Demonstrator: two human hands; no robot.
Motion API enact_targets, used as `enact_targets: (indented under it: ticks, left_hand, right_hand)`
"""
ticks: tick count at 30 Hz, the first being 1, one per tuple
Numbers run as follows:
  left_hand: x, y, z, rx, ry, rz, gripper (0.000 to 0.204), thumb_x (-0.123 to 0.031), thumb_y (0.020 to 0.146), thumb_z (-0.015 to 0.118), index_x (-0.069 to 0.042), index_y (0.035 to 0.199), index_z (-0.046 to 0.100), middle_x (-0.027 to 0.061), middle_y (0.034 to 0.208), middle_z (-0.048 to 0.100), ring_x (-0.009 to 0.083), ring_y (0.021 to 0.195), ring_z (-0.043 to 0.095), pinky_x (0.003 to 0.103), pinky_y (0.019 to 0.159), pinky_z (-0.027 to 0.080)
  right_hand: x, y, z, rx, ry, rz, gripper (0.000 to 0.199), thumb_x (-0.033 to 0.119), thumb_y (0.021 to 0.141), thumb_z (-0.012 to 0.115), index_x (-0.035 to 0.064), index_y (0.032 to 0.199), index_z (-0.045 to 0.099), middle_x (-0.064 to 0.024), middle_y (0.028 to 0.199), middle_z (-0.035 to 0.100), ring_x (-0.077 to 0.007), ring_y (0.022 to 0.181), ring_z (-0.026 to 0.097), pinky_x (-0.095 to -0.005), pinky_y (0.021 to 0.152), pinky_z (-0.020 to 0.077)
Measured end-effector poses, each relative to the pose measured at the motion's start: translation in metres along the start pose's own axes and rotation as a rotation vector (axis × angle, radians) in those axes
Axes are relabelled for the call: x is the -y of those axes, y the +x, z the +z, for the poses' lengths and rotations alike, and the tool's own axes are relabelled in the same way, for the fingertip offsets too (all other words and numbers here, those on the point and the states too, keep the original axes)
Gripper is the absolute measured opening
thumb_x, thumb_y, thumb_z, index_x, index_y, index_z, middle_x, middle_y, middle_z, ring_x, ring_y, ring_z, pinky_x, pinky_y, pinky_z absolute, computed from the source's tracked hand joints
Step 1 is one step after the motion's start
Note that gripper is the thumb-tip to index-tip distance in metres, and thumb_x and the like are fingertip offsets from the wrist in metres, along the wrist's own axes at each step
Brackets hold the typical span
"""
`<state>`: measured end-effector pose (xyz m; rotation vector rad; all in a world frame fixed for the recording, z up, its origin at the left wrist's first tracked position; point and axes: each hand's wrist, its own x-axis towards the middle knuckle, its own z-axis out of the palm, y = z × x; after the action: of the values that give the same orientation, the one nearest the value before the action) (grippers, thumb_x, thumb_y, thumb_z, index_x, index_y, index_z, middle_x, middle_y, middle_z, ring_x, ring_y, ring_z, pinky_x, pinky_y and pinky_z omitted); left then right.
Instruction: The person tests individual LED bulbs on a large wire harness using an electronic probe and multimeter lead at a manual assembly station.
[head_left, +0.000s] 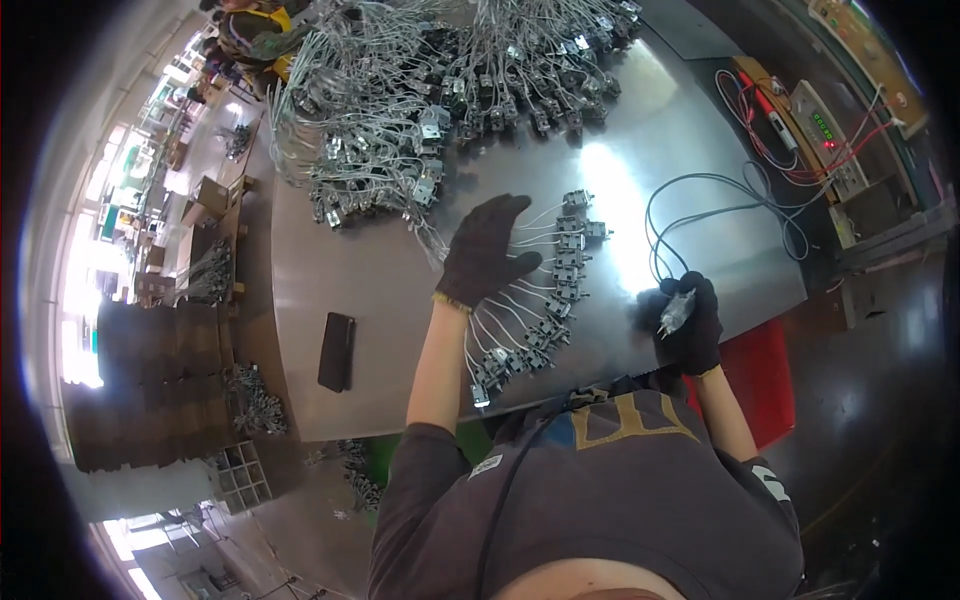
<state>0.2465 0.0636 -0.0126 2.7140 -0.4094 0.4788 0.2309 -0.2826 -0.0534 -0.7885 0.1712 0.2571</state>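
Your dark shirt [620, 480] sits closest; before it, a curved row of metal connectors [570, 258] lies on the desk [385, 265].
Your left hand [483, 252], gloved, holds its fingers [523, 264] apart over their white wires [535, 242]; your right hand [692, 325] grips a clear-wrapped cable end [678, 312].

Can make out green digits [823, 125] on a boxy meter [845, 168], too small to read. Can see tan, letter-like blocks [635, 422] across a dark shirt [610, 500], a white label [487, 467] near its left sleeve and a white mark [772, 483] on its right; cannot read any.
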Motion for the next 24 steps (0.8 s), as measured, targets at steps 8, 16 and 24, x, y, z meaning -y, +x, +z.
enact_targets:
  ticks: [8, 16, 24]
  left_hand:
    - [-0.013, 0.073, -0.005, 0.699, -0.001, -0.162, 0.128, -0.045, 0.066, 0.093, -0.013, 0.166, 0.02, 0.0256, 0.145, 0.057, 0.045, 0.13, 0.059, 0.053, 0.109, 0.05]
    - [-0.03, 0.063, 0.016, 0.794, 0.041, -0.189, 0.136, -0.038, 0.062, 0.094, -0.011, 0.168, 0.012, 0.028, 0.138, 0.06, 0.046, 0.122, 0.064, 0.053, 0.102, 0.055]
    - [-0.035, 0.055, 0.028, 0.74, -0.085, -0.285, 0.125, -0.042, 0.072, 0.09, -0.012, 0.167, 0.014, 0.0253, 0.108, 0.073, 0.0437, 0.097, 0.073, 0.052, 0.086, 0.059]
  right_hand:
    - [0.002, -0.016, -0.038, -0.146, 0.223, 0.165, 0.042, 0.05, 0.102, 0.063, 0.0118, 0.116, 0.068, -0.0045, 0.087, 0.067, -0.0169, 0.069, 0.06, -0.0294, 0.056, 0.0478]
    - [0.008, -0.032, -0.04, -0.001, 0.795, 0.465, 0.053, 0.062, 0.1, 0.062, 0.0134, 0.119, 0.072, 0.0042, 0.081, 0.061, -0.0109, 0.073, 0.053, -0.0275, 0.061, 0.0428]
    - [0.005, -0.022, -0.013, 0.218, 0.808, 0.535, 0.05, 0.056, 0.102, 0.063, 0.0133, 0.128, 0.064, 0.0061, 0.084, 0.052, -0.0097, 0.073, 0.046, -0.0271, 0.066, 0.0403]
